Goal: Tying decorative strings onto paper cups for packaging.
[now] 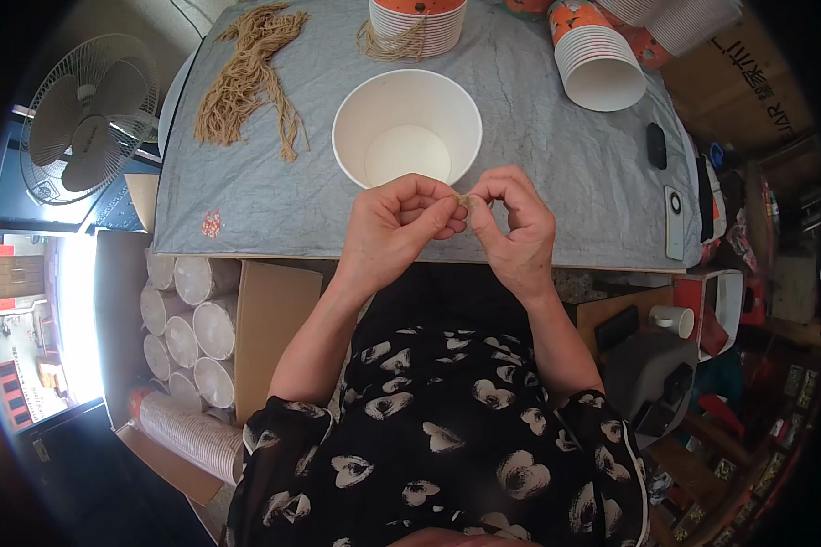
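Observation:
My left hand and my right hand meet over the table's near edge, thumbs and fingers pinched together. Between the fingertips shows a short bit of tan twine; the fingers cover most of it. Just beyond them a large white paper bucket stands with its mouth up, and I see nothing inside. My hands overlap the near side of its rim. A loose bundle of tan twine lies at the far left of the table.
Stacked orange-and-white buckets stand at the back with twine loops against them. Another stack lies on its side at the back right. A black case and a phone lie near the right edge. A fan stands left, above a box of wrapped cup stacks.

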Available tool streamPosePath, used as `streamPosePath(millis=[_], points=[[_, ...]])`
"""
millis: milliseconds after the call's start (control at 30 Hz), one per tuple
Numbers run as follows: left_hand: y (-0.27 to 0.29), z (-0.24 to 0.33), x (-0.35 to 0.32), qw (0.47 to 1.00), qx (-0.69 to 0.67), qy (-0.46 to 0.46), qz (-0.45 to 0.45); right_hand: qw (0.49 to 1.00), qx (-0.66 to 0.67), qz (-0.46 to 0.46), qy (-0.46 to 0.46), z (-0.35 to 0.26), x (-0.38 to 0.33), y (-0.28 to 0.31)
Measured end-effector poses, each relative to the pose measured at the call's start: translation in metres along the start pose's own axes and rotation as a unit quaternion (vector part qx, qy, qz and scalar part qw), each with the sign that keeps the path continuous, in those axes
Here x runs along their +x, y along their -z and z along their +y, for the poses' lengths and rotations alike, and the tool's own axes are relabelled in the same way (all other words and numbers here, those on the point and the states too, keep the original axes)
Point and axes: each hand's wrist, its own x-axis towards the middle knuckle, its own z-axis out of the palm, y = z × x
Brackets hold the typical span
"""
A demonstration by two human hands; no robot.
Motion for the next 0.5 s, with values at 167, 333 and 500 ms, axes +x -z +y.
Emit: streamPosePath(millis=[167, 333, 500], points=[[-0.001, 0.005, 0.001, 1.0, -0.013, 0.006, -0.009, 0.999, 0.03, 0.016, -0.022, 0.001, 0.001, 0.003], [0.0, 0.006, 0.002, 0.998, 0.061, 0.014, -0.022, 0.999, 0.048, 0.005, -0.006, -0.001, 0.003, 0.006], [0.008, 0.008, 0.004, 1.0, 0.023, 0.003, -0.021, 0.992, -0.078, -0.046, 0.085, -0.011, 0.014, 0.026]])
